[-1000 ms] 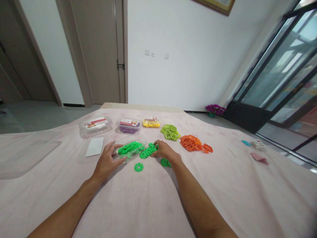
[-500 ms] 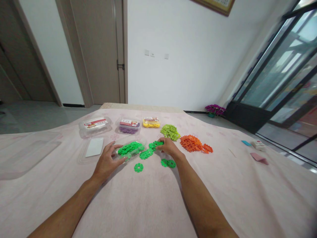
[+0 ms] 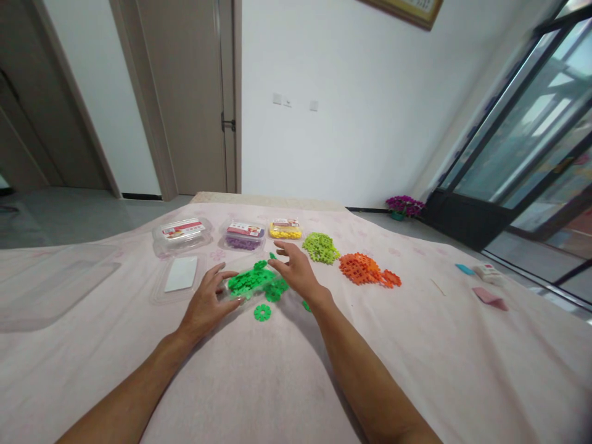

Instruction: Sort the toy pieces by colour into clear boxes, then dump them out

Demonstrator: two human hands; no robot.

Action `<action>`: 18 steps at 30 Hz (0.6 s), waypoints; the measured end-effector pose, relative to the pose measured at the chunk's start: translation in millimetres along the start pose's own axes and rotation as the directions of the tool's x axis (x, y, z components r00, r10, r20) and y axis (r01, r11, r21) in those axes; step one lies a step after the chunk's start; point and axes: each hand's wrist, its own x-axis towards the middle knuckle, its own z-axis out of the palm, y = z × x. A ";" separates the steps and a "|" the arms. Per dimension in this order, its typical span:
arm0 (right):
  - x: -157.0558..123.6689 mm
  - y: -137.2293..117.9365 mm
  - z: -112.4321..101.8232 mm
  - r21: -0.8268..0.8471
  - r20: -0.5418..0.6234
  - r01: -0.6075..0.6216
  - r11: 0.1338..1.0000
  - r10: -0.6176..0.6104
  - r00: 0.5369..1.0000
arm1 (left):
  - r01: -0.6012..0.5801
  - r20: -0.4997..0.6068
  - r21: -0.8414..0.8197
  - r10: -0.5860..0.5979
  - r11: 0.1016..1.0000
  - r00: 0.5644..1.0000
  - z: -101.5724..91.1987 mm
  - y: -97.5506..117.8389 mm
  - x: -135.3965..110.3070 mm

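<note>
My left hand (image 3: 206,300) grips the left end of a clear plastic box (image 3: 250,300), thumb along the near side and fingers behind. Inside lies a heap of green flower-shaped discs (image 3: 248,282). Over the box's right end, my right hand (image 3: 296,270) has its fingers apart, with a few green discs just beneath and beside the fingertips. One loose green disc (image 3: 262,312) lies flat on the cloth in front of the box. Another is mostly covered by my right wrist.
Behind stand closed boxes with purple (image 3: 243,237) and yellow (image 3: 285,231) pieces, and a clear labelled box (image 3: 182,233). Light-green (image 3: 320,248) and orange (image 3: 361,269) piles lie to the right. A clear lid with a white card (image 3: 181,274) lies left; a large clear container (image 3: 55,290) sits farther left.
My right hand has moved left from the loose green discs to over the box, and its fingers have opened. Green discs from beside the box are now at its right end.
</note>
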 end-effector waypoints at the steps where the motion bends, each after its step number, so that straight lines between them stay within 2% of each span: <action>1: -0.1 2.3 -2.4 -0.035 -0.039 -0.008 0.999 0.007 0.999 | 0.007 -0.004 -0.005 -0.007 1.000 1.000 0.2 -1.0 0.1; 4: -0.2 12.3 -12.5 -0.214 -0.094 -0.108 0.971 0.090 0.992 | 0.027 -0.018 0.001 -0.027 1.000 0.999 1.1 -5.2 0.5; 6: -1.6 17.1 -17.2 -0.340 0.003 -0.196 0.920 0.210 0.978 | 0.033 -0.035 0.012 -0.033 0.999 0.999 1.5 -7.9 0.8; 8: -5.0 18.1 -17.4 -0.442 0.153 -0.233 0.866 0.329 0.932 | 0.038 -0.059 0.028 -0.036 0.999 0.998 1.3 -9.6 1.2; 10: -9.7 15.8 -13.3 -0.515 0.261 -0.224 0.827 0.400 0.878 | 0.048 -0.087 0.049 -0.044 0.998 0.995 0.8 -9.9 1.7; 13: -15.9 10.3 -5.7 -0.576 0.347 -0.183 0.797 0.440 0.828 | 0.059 -0.110 0.070 -0.051 0.996 0.993 0.0 -9.1 2.3; 18: -18.5 8.5 -3.3 -0.587 0.394 -0.165 0.792 0.458 0.797 | 0.054 -0.115 0.063 -0.047 0.997 0.992 0.2 -9.6 2.3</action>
